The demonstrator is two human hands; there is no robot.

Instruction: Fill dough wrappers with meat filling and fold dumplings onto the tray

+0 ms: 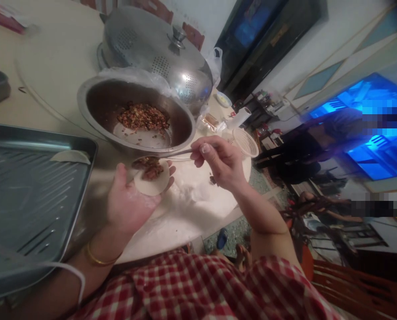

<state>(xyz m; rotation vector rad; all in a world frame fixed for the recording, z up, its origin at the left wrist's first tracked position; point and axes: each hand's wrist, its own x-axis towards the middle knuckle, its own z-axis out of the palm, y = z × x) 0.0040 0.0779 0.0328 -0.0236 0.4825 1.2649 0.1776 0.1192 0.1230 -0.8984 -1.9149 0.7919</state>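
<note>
On the palm of my left hand [128, 200] lies a round dumpling wrapper [150, 189], the fingers stretched out beneath it. A clump of minced filling [152, 170] rests on the wrapper. My right hand [220, 161] pinches the handle of a metal spoon [176, 153]; its bowl, with filling in it, is over the wrapper's far-left edge. Just beyond both hands stands a steel bowl [100, 129] with more minced filling [143, 118] heaped inside. A folded dumpling [71, 156] sits at the far edge of the grey ridged tray [35, 200] on the left.
Behind the bowl is a large steel lid with holes [141, 40]. A white basket [245, 142], a paper roll [241, 118] and a small plate [224, 99] stand at the table's right side. Two people are in the room at right, near a lit screen [381, 155].
</note>
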